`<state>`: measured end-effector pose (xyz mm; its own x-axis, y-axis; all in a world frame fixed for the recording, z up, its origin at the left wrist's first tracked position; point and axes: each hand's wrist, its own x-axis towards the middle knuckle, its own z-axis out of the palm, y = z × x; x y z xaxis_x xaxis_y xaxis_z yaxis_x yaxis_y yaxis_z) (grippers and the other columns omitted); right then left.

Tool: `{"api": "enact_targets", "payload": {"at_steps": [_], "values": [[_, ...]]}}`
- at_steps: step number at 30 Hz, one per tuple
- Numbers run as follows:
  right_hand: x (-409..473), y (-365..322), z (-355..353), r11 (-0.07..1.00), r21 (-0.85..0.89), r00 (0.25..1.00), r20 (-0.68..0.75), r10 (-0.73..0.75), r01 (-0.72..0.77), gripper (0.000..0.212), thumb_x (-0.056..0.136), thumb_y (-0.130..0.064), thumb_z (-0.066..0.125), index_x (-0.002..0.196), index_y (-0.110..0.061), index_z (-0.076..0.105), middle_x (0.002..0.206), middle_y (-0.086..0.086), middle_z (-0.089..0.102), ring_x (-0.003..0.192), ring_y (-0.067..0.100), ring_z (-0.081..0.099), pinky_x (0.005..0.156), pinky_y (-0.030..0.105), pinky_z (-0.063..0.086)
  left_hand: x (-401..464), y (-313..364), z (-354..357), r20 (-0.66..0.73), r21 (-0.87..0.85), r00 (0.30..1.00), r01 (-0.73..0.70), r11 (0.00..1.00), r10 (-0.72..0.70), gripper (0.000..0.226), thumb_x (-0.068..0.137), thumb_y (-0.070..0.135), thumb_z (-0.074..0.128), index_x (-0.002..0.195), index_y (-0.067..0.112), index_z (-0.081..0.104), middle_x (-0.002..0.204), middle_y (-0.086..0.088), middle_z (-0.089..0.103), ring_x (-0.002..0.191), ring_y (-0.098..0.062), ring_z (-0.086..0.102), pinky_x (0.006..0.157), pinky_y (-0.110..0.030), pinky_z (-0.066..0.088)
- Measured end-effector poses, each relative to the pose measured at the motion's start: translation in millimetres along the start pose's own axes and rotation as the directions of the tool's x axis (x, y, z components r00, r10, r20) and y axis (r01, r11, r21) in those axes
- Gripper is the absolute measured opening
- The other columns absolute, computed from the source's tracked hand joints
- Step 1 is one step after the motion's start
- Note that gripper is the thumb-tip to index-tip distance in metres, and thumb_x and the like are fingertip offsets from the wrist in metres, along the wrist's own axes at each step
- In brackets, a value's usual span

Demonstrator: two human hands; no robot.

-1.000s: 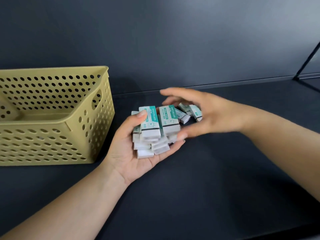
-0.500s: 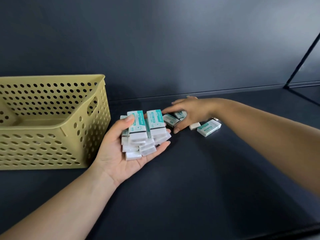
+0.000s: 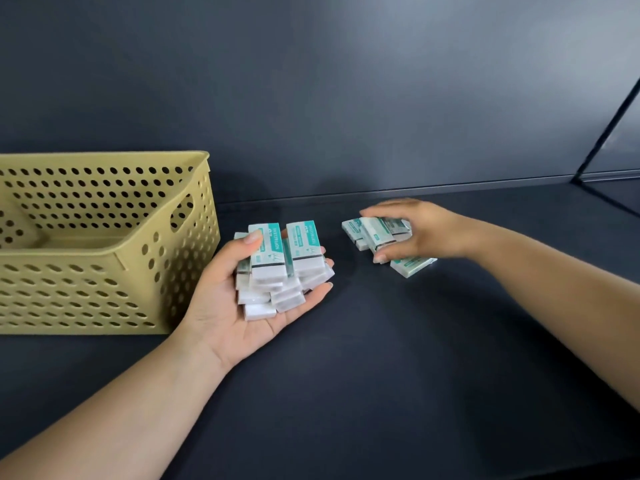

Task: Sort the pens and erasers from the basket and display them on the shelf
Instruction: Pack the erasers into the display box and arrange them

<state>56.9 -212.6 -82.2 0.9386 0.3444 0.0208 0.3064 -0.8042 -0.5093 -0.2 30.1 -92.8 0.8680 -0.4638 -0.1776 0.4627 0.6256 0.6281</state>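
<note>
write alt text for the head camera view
A left hand cups a pile of erasers while the right hand grips a smaller bunch on the dark shelf. A yellow perforated basket stands at left.

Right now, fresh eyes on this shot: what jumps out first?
The left hand, palm up at centre, holds a heap of white erasers with teal sleeves. To its right, the right hand grips a smaller cluster of erasers low over the dark shelf, with one loose eraser just below it. A yellow perforated basket stands at far left.
</note>
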Motion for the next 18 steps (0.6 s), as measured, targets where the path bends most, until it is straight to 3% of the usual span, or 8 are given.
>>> {"api": "enact_targets", "payload": {"at_steps": [5, 9, 11, 14, 18], "values": [[-3, 2, 1, 0.997, -0.067, 0.994, 0.096, 0.05, -0.044, 0.074, 0.071, -0.035, 0.075, 0.134, -0.042, 0.037, 0.117, -0.02, 0.035, 0.116, -0.002, 0.026, 0.094, 0.014, 0.022, -1, -1, 0, 0.012, -0.009, 1.0, -0.001, 1.0, 0.002, 0.057, 0.028, 0.02, 0.09, 0.08, 0.001, 0.075, 0.11, -0.027, 0.064, 0.098, -0.04, 0.064, 0.07, -0.05, 0.054], [-1, 1, 2, 0.995, -0.069, 0.998, 0.0, 0.068, -0.068, 0.07, 0.069, -0.033, 0.077, 0.13, -0.039, 0.044, 0.112, -0.015, 0.041, 0.107, -0.001, 0.031, 0.085, 0.011, 0.023, -1, -1, 1, 0.017, -0.019, 1.0, -0.003, 1.0, 0.003, 0.057, 0.026, 0.018, 0.09, 0.078, 0.001, 0.075, 0.111, -0.026, 0.063, 0.098, -0.041, 0.064, 0.071, -0.053, 0.054], [2, 2, -3, 0.994, 0.037, 0.993, -0.05, 0.107, -0.106, 0.068, 0.068, -0.033, 0.078, 0.128, -0.039, 0.046, 0.115, -0.014, 0.048, 0.107, 0.001, 0.041, 0.086, 0.013, 0.028, -2, -1, 1, 0.011, -0.024, 1.0, -0.001, 1.0, 0.001, 0.057, 0.026, 0.018, 0.09, 0.078, 0.001, 0.075, 0.111, -0.026, 0.064, 0.097, -0.041, 0.064, 0.071, -0.053, 0.054], [8, 9, -19, 0.983, 0.152, 0.988, -0.1, 0.121, -0.105, 0.066, 0.07, -0.026, 0.077, 0.128, -0.034, 0.047, 0.119, -0.013, 0.052, 0.114, 0.002, 0.047, 0.093, 0.014, 0.03, -2, -1, 1, 0.008, -0.024, 1.0, 0.001, 1.0, -0.001, 0.058, 0.025, 0.018, 0.091, 0.078, 0.001, 0.075, 0.11, -0.026, 0.064, 0.097, -0.041, 0.064, 0.071, -0.053, 0.054], [10, 25, -30, 0.981, 0.108, 0.986, 0.031, 0.161, -0.164, 0.064, 0.071, -0.025, 0.076, 0.127, -0.035, 0.047, 0.123, -0.01, 0.053, 0.115, 0.002, 0.045, 0.104, 0.022, 0.03, -1, -1, 1, -0.026, -0.055, 1.0, 0.005, 0.998, -0.006, 0.082, 0.023, 0.015, 0.091, 0.1, -0.001, 0.067, 0.114, -0.027, 0.062, 0.097, -0.044, 0.063, 0.067, -0.055, 0.054]]}}
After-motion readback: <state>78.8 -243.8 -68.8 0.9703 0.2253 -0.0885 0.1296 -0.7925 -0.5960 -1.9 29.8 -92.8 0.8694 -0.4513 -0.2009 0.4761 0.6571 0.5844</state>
